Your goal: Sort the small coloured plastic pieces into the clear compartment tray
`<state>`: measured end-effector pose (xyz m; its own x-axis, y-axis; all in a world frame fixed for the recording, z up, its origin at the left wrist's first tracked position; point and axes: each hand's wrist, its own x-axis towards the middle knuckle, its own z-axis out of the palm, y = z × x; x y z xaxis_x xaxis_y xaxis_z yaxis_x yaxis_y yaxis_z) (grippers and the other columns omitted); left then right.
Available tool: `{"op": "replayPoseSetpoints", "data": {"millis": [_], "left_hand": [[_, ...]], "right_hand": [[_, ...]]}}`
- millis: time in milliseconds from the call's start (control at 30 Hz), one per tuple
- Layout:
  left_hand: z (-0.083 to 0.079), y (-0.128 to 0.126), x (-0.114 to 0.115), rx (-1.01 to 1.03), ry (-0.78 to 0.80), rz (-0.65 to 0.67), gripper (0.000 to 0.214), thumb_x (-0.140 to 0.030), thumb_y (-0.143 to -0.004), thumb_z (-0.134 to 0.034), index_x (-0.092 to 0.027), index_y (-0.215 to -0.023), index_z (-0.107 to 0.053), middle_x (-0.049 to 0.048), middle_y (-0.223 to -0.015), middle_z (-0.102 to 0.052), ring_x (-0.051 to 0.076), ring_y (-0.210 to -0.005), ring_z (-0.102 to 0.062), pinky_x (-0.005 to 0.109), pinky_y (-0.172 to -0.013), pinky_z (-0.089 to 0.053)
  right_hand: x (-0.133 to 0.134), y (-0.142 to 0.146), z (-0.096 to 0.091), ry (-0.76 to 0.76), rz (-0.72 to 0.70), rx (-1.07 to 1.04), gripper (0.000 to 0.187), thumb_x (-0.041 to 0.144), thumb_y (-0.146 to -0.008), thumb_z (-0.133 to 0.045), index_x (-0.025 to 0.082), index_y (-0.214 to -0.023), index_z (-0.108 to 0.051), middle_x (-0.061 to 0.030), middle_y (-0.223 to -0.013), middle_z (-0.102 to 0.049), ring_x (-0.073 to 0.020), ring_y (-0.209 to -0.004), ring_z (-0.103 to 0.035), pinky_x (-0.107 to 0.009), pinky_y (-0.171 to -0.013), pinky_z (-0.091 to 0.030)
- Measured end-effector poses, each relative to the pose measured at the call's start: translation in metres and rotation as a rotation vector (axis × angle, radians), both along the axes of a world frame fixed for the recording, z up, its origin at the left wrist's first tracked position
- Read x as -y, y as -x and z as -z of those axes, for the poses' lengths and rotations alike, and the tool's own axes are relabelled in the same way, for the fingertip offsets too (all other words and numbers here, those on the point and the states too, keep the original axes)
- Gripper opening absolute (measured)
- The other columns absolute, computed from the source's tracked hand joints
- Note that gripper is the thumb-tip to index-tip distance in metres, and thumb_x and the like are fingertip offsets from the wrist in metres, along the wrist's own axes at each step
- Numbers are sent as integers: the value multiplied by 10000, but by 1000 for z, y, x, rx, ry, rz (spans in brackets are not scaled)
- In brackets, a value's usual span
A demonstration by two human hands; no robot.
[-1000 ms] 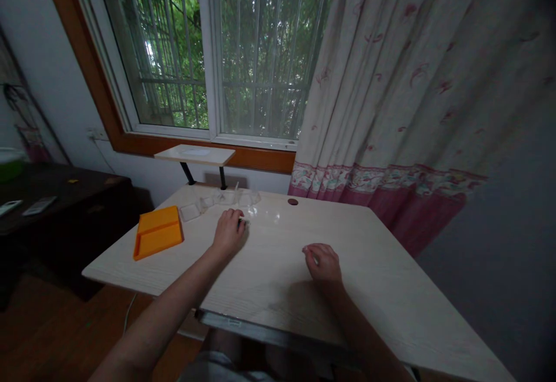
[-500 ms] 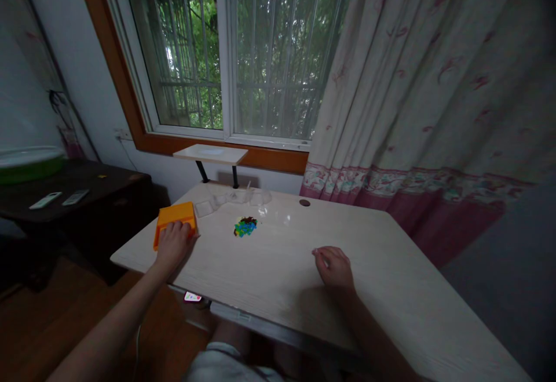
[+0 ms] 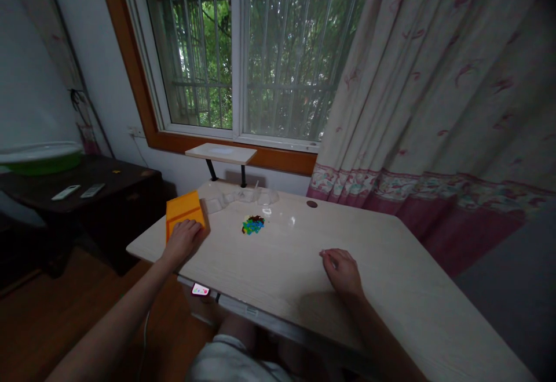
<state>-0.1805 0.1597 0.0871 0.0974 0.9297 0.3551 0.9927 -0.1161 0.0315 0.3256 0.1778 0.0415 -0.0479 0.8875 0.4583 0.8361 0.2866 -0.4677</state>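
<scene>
On the left side of the table (image 3: 278,266), my left hand (image 3: 185,238) has its fingers bent over the near right part of an orange box (image 3: 183,203). The box shows a flat panel at the back and a ridge across its middle; the hand hides its near part. To the right, my right hand (image 3: 343,272) rests by the tabletop with fingers curled and thumb against them. Whether anything small is in that pinch cannot be made out. Between the hands lies a pile of small blue, green, yellow and brown pieces (image 3: 253,225).
Clear plastic containers (image 3: 237,197) stand in a row behind the pile. A small raised shelf (image 3: 221,152) is at the back edge, near a round dark disc (image 3: 311,204). A phone (image 3: 200,289) with a lit screen sits below the front edge.
The view has shifted slightly, moving the scene to the right. The orange box's far edge shows higher, and my left hand is more at its right side. My right hand keeps its pose.
</scene>
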Motion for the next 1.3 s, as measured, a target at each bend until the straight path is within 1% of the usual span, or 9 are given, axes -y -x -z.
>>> {"op": "replayPoseSetpoints", "data": {"millis": [200,400,567,633,767,900,1000,1167,1300], "left_hand": [[-35,-29,6,-162,-73,220,196,-226,-959,-450,-233,-1023,-634,90,-978,-625,266,-971,-512,412,-869,-345],[-61,-125,-8,-208,-166,540,163,-206,-965,-485,-251,-1041,-621,75,-930,-600,245,-964,-492,383,-831,-328],[-60,-213,-20,-216,-201,767,169,-245,-987,-460,-237,-1041,-620,73,-933,-600,231,-951,-487,385,-818,-328],[-55,-243,-26,-215,-231,837,179,-267,-995,-450,-227,-1012,-623,69,-922,-599,227,-947,-489,384,-813,-331],[-41,-286,-42,-166,-233,895,241,-335,-1012,-419,-221,-1010,-632,65,-912,-612,219,-950,-501,385,-851,-343],[-25,-298,-55,-36,-226,872,286,-365,-1009,-420,-242,-1190,-605,77,-1087,-636,234,-1059,-501,420,-975,-340],[-9,-289,-63,69,-237,827,343,-331,-1000,-437,-244,-1314,-545,89,-1268,-589,243,-1183,-472,441,-1079,-301],[15,-274,-78,255,-216,754,331,-266,-987,-437,-222,-1287,-570,107,-1250,-587,241,-1180,-495,427,-1057,-362],[23,-273,-86,354,-189,759,315,-193,-950,-457,-198,-1232,-597,109,-1163,-603,239,-1130,-516,414,-991,-419]], "right_hand": [[7,10,-19,-24,-75,-92,403,446,-921,-430,201,-868,-745,-93,-937,-745,-229,-943,-640,-365,-938,-468],[7,39,-50,191,-277,-376,469,583,-905,-462,198,-975,-721,-95,-1004,-737,-225,-953,-664,-373,-903,-512],[-2,59,-66,440,-294,-725,684,662,-898,-379,201,-1399,-441,-83,-949,-722,-173,-735,-686,-297,-626,-547],[-6,61,-68,419,-227,-770,685,672,-892,-367,218,-1402,-416,-54,-884,-695,-166,-640,-656,-277,-516,-511],[-19,47,-60,313,-133,-735,614,679,-863,-405,185,-1200,-549,18,-636,-594,-137,-433,-492,-275,-417,-434],[-44,9,-44,235,6,-720,546,626,-863,-381,163,-1061,-591,-40,-778,-670,-127,-463,-524,-258,-423,-442],[-64,-35,-34,186,146,-696,548,593,-871,-343,140,-995,-625,-16,-635,-634,-122,-410,-488,-240,-404,-402],[-80,-104,-19,94,419,-589,585,573,-878,-369,92,-907,-701,0,-420,-534,-165,-424,-531,-254,-467,-401],[-80,-125,-12,87,546,-488,557,522,-890,-408,75,-939,-736,-29,-439,-581,-184,-463,-587,-268,-537,-442]]}}
